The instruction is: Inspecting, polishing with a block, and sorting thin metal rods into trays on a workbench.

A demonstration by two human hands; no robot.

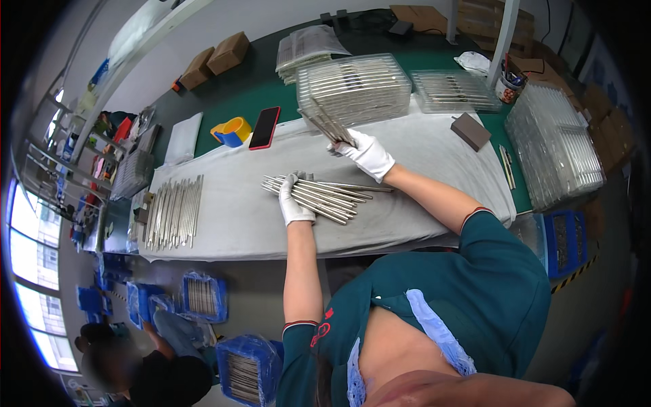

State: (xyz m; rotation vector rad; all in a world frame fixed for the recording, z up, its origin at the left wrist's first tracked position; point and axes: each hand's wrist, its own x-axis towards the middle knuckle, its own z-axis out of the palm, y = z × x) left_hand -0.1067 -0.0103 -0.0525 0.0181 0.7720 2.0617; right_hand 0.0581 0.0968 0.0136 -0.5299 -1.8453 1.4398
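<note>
My left hand (293, 202), in a white glove, rests on a loose pile of thin metal rods (325, 193) lying on the grey cloth (230, 217) that covers the table. My right hand (368, 154), also gloved, is raised above the cloth and holds a small bundle of the same metal rods (327, 122), fanned upward to the left. Just behind that bundle stands a stack of clear plastic trays (356, 85) filled with rods.
A row of rods (175, 210) lies at the cloth's left end. A red phone (265, 127), a yellow-blue tape roll (232, 130), a brown block (470, 130), more clear trays (556, 146) and cardboard boxes (215, 59) are around. Blue bins (203, 297) and a seated person (146, 376) are below left.
</note>
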